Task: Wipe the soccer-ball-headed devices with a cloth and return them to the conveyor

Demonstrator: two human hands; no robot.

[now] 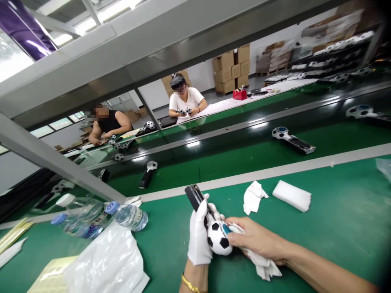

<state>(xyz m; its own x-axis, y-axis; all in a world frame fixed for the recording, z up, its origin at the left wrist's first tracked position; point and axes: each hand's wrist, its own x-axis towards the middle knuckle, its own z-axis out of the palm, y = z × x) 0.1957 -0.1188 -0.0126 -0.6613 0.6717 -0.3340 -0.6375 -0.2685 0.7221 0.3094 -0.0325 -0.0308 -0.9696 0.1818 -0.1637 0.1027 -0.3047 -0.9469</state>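
Observation:
My left hand [200, 236], in a white glove, grips a handheld gadget [217, 238] with a football-patterned head and a black handle pointing up and away. My right hand [256, 240], bare, presses a white cloth [262, 266] against the football head. Both hands hover just above the green table [336, 228] near its front edge.
A crumpled white cloth [253, 197] and a white foam pad [292, 195] lie beyond my hands. Water bottles [130, 215] and a clear plastic bag [106, 260] sit to the left. More football gadgets [291, 139] ride the green conveyor. Two people work at the far side, behind a slanted metal frame [61, 167].

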